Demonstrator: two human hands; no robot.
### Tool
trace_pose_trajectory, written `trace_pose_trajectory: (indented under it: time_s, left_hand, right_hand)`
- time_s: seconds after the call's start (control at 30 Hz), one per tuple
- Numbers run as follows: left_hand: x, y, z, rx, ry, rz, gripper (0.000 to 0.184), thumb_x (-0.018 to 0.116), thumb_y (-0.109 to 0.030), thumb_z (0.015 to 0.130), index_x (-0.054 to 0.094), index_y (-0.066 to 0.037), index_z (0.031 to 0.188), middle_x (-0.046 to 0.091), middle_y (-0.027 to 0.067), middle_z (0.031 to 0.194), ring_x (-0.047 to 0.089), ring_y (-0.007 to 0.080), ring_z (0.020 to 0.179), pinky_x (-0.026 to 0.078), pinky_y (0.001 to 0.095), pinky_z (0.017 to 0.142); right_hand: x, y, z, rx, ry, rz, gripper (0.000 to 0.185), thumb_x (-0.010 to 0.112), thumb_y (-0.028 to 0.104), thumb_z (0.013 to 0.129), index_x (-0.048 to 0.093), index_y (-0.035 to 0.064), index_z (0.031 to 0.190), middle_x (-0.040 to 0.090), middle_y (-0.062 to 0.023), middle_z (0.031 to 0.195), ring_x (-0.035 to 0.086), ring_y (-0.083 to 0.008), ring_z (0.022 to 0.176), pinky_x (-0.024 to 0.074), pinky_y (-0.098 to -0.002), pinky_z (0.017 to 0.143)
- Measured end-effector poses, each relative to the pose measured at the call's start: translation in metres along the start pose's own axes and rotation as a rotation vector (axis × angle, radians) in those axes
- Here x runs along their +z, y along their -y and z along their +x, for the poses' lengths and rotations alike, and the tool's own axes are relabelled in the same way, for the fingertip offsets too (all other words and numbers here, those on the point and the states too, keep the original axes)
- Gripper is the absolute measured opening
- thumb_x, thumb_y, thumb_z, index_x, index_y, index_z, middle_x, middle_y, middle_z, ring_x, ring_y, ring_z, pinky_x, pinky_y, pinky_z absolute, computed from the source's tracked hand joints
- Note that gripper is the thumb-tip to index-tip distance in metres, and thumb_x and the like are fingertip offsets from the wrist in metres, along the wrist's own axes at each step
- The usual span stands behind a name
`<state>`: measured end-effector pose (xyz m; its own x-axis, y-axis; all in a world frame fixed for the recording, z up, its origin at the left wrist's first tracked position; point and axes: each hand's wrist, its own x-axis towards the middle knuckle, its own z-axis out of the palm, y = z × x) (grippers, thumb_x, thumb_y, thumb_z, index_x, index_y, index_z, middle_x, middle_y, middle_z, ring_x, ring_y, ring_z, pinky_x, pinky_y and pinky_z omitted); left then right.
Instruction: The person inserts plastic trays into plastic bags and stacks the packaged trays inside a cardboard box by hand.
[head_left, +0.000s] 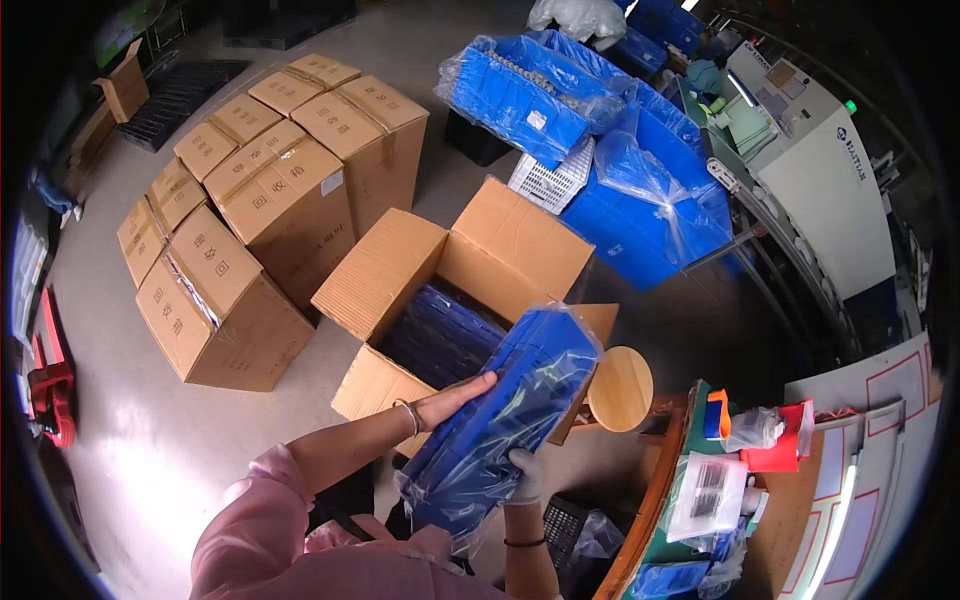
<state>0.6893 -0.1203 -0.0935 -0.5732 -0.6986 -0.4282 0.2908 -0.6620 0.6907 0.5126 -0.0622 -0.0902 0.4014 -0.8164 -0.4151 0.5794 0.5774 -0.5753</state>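
Best opening for a hand is from above, thru the L half of the open carton (475, 278)'s mouth, btwn far flap (525, 232) & near flap (375, 385); the bagged blue pack (510, 390), w/ L hand (455, 402) & R hand (526, 477) on it, hangs over the R side & blocks it. Farther R, round stool (621, 388) & the bench (642, 512)'s L edge make a tight squeeze. On the floor (110, 340), there's little room btwn L flap (385, 270) & the closed cartons (270, 180), but a wider lane passes btwn those cartons & the blue bins (620, 235).
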Motion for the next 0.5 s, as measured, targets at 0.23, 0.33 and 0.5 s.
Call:
trace_pose_trajectory:
  time_s: [0.23, 0.33, 0.5]
  left_hand:
    - [-0.188, 0.032, 0.089, -0.172, -0.621, 0.958, 0.043, 0.045, -0.044, 0.082, 0.055, -0.009, 0.104, 0.052, 0.0072, 0.106, 0.044, 0.0247, 0.108, 0.035, 0.0373, 0.089]
    - [-0.239, 0.060, 0.112, -0.151, -0.553, 1.435, 0.036, 0.044, -0.035, 0.082, 0.054, -0.010, 0.107, 0.048, 0.0069, 0.115, 0.037, 0.0274, 0.115, 0.030, 0.0376, 0.094]
    - [-0.282, 0.108, 0.190, 0.213, -0.584, 1.653, 0.032, 0.041, -0.028, 0.082, 0.055, -0.010, 0.105, 0.044, 0.0093, 0.123, 0.035, 0.0301, 0.117, 0.030, 0.0391, 0.094]
  right_hand:
    - [-0.034, -0.048, 0.164, -0.037, -0.407, 0.400, 0.033, 0.057, 0.021, 0.070, 0.058, 0.0026, 0.097, 0.059, -0.0102, 0.099, 0.055, -0.0248, 0.092, 0.0444, -0.0379, 0.083]
    - [-0.045, -0.054, 0.241, -0.034, -0.425, 0.591, 0.032, 0.059, 0.027, 0.067, 0.060, 0.0074, 0.092, 0.060, -0.0091, 0.097, 0.056, -0.0270, 0.091, 0.0431, -0.0417, 0.084]
    - [-0.068, -0.065, 0.344, -0.112, -0.558, 0.700, 0.035, 0.060, 0.031, 0.065, 0.059, 0.0108, 0.094, 0.058, -0.0081, 0.102, 0.054, -0.0273, 0.095, 0.0413, -0.0438, 0.086]
